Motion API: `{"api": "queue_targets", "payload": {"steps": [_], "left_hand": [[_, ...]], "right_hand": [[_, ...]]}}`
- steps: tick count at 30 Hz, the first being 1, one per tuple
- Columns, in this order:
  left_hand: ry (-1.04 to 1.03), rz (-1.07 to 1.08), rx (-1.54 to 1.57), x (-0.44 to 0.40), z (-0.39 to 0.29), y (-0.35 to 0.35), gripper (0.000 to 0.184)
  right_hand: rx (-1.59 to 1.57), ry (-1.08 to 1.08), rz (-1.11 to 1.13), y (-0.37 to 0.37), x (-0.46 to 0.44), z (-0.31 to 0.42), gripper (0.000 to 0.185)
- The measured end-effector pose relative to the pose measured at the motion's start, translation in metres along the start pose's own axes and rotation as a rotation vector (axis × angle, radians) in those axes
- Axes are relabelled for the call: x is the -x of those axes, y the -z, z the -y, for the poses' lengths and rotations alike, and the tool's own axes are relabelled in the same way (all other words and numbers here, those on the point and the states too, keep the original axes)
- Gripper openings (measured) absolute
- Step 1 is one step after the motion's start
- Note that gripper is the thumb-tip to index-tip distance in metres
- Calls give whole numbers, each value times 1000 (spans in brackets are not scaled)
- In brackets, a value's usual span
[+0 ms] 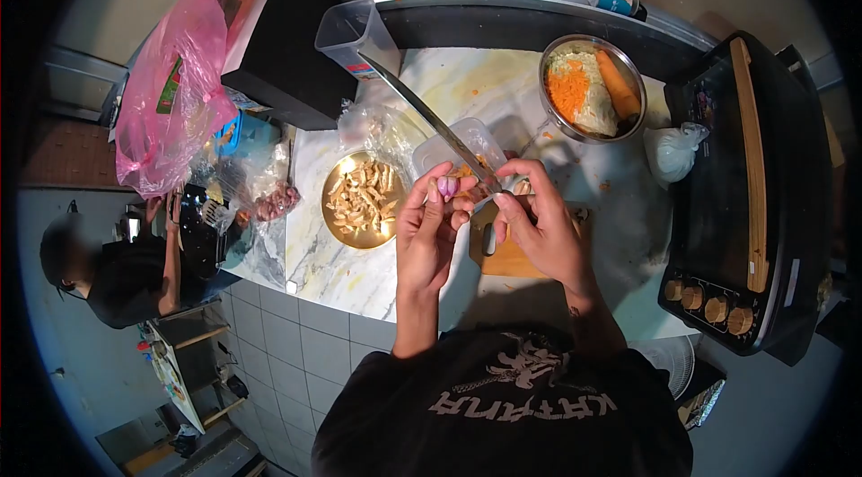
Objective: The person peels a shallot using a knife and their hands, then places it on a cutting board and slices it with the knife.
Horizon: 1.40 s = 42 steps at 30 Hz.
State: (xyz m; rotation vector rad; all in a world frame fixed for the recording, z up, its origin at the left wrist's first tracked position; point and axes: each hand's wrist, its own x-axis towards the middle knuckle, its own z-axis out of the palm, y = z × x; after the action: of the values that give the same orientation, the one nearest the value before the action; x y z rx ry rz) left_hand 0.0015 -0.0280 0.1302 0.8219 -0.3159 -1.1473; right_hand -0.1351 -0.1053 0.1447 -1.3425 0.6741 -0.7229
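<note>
My left hand pinches a small purple shallot between thumb and fingers. My right hand is closed around a knife, whose long blade points up and to the left, away from me. The knife's handle is mostly covered by my fingers. Both hands are close together above a wooden cutting board. Just beyond them sits a clear plastic container with orange bits inside, partly hidden by the blade and my hands.
Pale strips fill a gold bowl at left. A metal pot at back right holds shredded vegetables and a carrot. A tied white bag lies beside a black oven. Another person stands at far left.
</note>
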Motion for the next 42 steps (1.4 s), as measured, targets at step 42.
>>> {"api": "queue_targets", "payload": {"steps": [42], "left_hand": [[-261, 5, -323, 6, 8, 5, 23]], "right_hand": [[326, 19, 94, -13, 24, 16, 37]]}}
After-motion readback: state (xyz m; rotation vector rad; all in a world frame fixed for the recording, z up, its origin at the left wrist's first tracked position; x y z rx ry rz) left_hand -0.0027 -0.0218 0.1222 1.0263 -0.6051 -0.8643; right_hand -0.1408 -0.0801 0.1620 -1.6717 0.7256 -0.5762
